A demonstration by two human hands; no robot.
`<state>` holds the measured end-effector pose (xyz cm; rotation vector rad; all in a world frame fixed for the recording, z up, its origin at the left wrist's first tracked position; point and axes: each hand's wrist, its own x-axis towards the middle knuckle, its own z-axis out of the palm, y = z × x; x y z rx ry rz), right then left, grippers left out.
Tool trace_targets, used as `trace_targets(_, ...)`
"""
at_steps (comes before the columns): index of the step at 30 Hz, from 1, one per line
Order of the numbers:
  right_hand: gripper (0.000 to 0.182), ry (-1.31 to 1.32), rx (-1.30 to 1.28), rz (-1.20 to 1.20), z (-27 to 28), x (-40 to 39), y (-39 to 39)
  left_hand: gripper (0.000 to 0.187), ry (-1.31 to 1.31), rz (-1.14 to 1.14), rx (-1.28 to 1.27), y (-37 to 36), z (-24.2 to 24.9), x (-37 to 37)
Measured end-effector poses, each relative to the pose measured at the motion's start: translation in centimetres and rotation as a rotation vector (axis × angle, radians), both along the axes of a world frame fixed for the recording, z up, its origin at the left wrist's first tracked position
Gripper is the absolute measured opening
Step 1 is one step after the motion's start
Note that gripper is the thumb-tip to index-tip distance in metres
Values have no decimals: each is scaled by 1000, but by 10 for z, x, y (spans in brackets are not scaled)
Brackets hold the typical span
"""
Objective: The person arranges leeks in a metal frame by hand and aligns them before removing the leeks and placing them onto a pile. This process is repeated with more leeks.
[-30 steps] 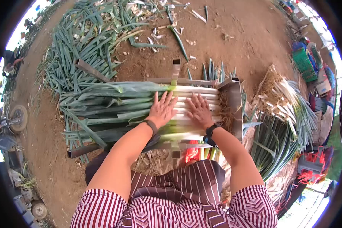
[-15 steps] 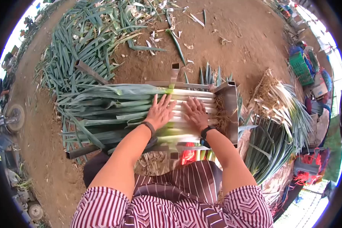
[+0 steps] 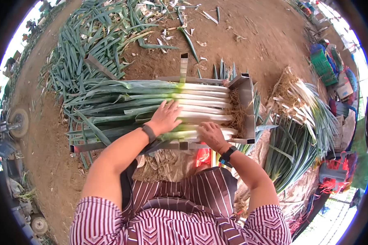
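Observation:
A row of leeks [image 3: 200, 102] lies side by side in a metal frame [image 3: 249, 110], white stems and roots to the right, green leaves to the left. The root ends are close to the frame's upright end plate. My left hand [image 3: 166, 117] rests on the leeks where green turns to white, its fingers spread. Lower and to the right, my right hand [image 3: 212, 135] lies over the white stems at the near side, fingers apart and slightly bent. A pale strap [image 3: 183, 71] stands at a post on the frame's far side.
Cut green leaves [image 3: 86, 53] are heaped on the dirt floor at the far left. More leeks [image 3: 294, 134] lie in a pile to my right. A green crate [image 3: 324, 67] stands farther right, and red plastic [image 3: 203, 158] shows below the frame.
My hands have slid nearer to me across the leeks, from the middle of the row toward its near side. My right hand's fingers are more bent than before.

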<state>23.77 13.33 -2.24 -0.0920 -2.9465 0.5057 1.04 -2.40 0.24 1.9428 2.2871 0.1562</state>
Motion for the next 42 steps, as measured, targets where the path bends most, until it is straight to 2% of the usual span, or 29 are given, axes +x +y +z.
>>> trace_targets(3,37,-35,-84,-82,0,-2,-7,61,-8,-146,-116,-38,38,13)
trace_targets(4,35,19,-38,-84,3,-3,-7,62,-13,-187,-135,-48,43,15)
trace_targets(7,34,63,-4,-126,16,-3,-6,59,-5,-146,-115,-65,47,20)
trace_targets(11,30,151,-14,-139,43,-11,-4,71,159,132,-155,-60,63,39)
trace_targets(14,30,236,57,-122,72,-26,6,61,252,168,-17,-52,90,34)
trace_targets(17,31,304,149,-163,130,-27,11,55,368,173,98,-40,155,29)
trace_targets(20,31,535,234,-229,195,1,20,54,519,99,636,-36,214,42)
trace_targets(23,33,569,322,-580,232,70,25,54,319,134,790,-55,223,51)
trace_targets(25,35,553,251,-775,222,132,33,53,189,150,632,-59,181,44)
trace_targets(26,35,514,298,-864,211,164,35,54,150,146,517,-60,153,41)
trace_targets(28,29,500,189,-1030,178,234,34,56,92,157,303,-59,99,41)
trace_targets(30,32,454,154,-1226,126,311,36,59,58,189,107,-58,56,45)
trace_targets(31,33,364,181,-1374,110,341,28,61,86,202,49,-57,47,48)
trace_targets(33,36,198,457,-1472,93,364,4,65,150,236,-66,-55,34,50)
trace_targets(35,35,286,329,-1200,92,348,-7,66,203,239,-107,-56,22,45)
trace_targets(37,35,286,-449,-942,116,285,-27,66,216,213,-113,-56,13,41)
trace_targets(38,35,383,-1021,-902,77,268,-19,66,194,207,-114,-56,7,39)
trace_targets(39,36,48,-549,-731,108,222,-29,66,200,200,-111,-55,5,39)
trace_targets(40,41,23,-437,-568,108,184,-30,65,206,195,-108,-55,4,39)
trace_targets(41,47,48,-502,-443,102,152,-29,65,212,191,-106,-54,3,39)
trace_targets(42,50,66,-415,-342,76,122,-19,64,205,197,-95,-54,2,40)
